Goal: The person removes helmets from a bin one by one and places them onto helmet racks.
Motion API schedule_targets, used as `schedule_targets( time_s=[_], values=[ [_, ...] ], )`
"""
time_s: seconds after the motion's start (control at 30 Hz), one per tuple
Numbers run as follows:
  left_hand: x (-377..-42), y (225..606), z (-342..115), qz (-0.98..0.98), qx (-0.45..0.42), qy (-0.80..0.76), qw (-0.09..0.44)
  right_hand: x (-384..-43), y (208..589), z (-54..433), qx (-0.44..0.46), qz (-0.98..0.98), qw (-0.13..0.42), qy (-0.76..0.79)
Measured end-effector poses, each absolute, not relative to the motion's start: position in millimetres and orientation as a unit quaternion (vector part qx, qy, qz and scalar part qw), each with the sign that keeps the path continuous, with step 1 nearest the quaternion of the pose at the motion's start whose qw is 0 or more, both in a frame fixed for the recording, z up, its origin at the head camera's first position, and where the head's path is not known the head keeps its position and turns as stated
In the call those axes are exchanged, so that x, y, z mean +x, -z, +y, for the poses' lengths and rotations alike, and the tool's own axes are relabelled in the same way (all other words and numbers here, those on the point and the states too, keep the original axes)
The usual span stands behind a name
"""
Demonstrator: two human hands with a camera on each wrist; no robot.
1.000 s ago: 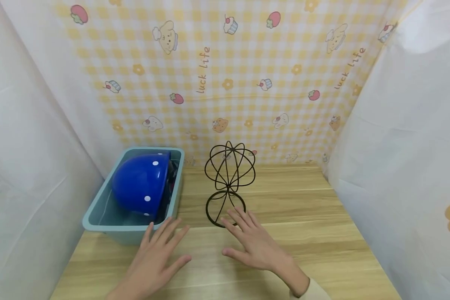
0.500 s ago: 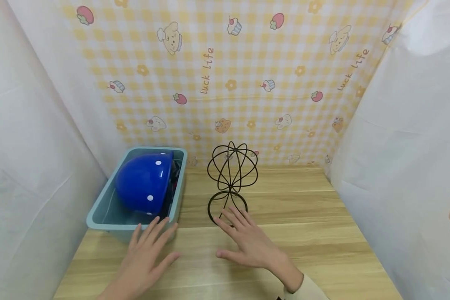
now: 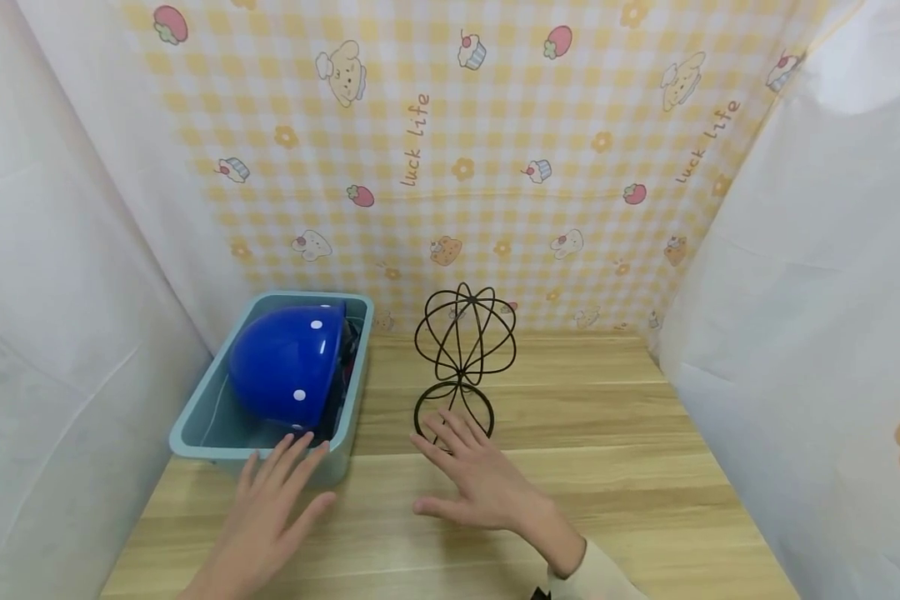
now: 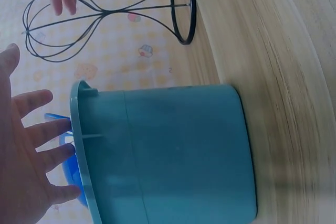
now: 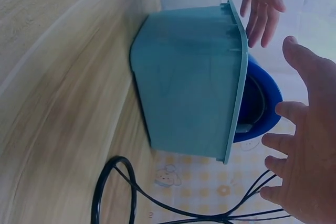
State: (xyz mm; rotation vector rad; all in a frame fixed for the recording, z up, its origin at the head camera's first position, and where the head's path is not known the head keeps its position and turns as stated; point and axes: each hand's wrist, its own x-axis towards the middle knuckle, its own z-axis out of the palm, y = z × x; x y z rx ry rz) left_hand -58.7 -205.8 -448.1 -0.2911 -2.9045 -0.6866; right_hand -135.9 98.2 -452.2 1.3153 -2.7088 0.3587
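Observation:
A shiny blue helmet with white dots [image 3: 277,362] lies on its side in a light-blue plastic bin [image 3: 202,452], its opening turned to the right. Dark straps show at that opening. My left hand [image 3: 258,517] is over the bin's near rim with fingers spread, holding nothing. To the right stands a black wire stand [image 3: 461,375], a round cage on top of a ring base. My right hand [image 3: 480,487] overlaps the ring base in the head view, palm down and fingers extended. In the right wrist view the helmet [image 5: 270,90] sticks out past the bin's rim.
The wooden table [image 3: 607,467] runs back to a yellow checked curtain [image 3: 457,125] with cartoon prints. White sheets hang on the left [image 3: 67,333] and right [image 3: 810,333] sides. The bin stands at the left of the table.
Both hands have drifted left, the left one also a little nearer the person, with fingers still spread. The head view has shifted slightly. The helmet, bin and wire stand keep their places.

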Motion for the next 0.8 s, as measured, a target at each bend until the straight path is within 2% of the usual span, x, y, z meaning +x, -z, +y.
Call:
schedule_targets(
  time_s=[0.33,0.8],
  values=[
    [-57.8,447.7,-224.6,-0.965,-0.068,0.235,0.092,-138.9,452.6,87.5,0.437,-0.89,0.065,-0.109],
    [-54.0,452.5,-248.7,-0.966,-0.032,0.231,0.11,-143.4,445.2,64.7,0.443,-0.887,0.044,-0.121]
  ],
)
